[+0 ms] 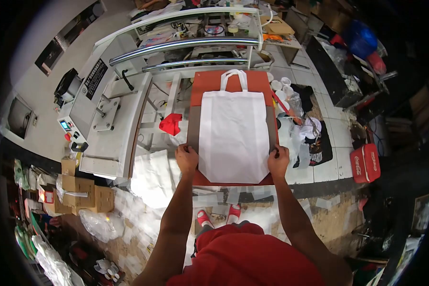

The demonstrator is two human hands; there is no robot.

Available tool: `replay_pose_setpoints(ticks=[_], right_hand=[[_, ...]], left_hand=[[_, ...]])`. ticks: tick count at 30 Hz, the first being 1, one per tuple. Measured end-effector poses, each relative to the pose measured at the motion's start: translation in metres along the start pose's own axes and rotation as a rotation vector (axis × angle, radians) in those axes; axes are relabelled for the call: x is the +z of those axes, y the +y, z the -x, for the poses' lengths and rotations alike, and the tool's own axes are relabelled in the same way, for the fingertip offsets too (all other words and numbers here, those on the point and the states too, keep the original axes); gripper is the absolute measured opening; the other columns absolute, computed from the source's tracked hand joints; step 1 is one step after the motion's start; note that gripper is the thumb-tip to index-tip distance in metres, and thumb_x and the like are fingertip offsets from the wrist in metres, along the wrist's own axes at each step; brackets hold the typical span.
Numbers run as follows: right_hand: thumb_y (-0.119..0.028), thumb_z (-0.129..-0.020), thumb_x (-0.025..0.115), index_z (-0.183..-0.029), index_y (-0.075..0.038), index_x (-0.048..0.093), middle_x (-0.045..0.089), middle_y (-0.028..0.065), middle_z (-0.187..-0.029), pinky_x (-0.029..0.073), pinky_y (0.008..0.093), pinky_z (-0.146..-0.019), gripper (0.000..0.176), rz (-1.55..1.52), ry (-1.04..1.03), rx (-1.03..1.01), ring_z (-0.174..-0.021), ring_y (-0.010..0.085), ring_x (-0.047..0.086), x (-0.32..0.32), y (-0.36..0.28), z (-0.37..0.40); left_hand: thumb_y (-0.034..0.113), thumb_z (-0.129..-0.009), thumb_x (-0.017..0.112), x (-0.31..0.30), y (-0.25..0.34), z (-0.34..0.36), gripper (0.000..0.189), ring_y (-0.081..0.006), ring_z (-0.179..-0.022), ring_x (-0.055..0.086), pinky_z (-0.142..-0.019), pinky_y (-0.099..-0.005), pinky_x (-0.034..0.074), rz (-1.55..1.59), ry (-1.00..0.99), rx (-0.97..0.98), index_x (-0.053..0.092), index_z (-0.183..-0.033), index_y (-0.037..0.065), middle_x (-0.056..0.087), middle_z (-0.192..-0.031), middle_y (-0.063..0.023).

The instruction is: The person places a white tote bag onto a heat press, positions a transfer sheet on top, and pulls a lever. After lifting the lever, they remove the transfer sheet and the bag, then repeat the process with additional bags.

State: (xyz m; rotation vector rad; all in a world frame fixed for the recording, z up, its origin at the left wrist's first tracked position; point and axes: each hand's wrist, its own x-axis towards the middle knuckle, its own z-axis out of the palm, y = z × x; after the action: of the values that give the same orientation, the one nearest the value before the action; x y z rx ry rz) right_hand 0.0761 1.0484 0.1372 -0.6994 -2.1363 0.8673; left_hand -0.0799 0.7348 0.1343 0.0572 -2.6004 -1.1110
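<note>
A white tote bag [233, 136] lies flat on the red platen [207, 82] of a press, with its two handles at the far end. A grey-brown sheet [194, 127] shows beneath the bag along both sides. My left hand [187, 159] is closed at the bag's lower left edge, its fingers curled inward. On the opposite side, my right hand [279, 160] is closed at the lower right edge. What the fingertips of either hand pinch, if anything, is too small to make out.
The press frame [128, 128] and its control box [71, 128] stand left, with chrome rollers [186, 45] behind. A red cloth [170, 124] hangs beside the platen. White sheets [152, 178] lie left of my arm. Cups [283, 88] and a red cooler [365, 163] are right.
</note>
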Motion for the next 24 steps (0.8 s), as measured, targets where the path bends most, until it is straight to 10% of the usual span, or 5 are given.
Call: replay_pose_setpoints(ticks=[24], right_hand=[[-0.005,-0.072,0.067,-0.088,-0.005,0.065,0.063,0.0093,-0.075,0.045,0.0398,-0.070,0.016,0.024,-0.068,-0.313,-0.067,0.0287,0.056,-0.009,-0.019,0.006]], left_hand=[[0.013,-0.080,0.065,-0.023,0.014,0.030,0.012,-0.0262,-0.067,0.067,-0.065,-0.0367,0.053,0.184,-0.153,0.011,0.064,-0.087,0.002,0.068,-0.074,-0.0122]])
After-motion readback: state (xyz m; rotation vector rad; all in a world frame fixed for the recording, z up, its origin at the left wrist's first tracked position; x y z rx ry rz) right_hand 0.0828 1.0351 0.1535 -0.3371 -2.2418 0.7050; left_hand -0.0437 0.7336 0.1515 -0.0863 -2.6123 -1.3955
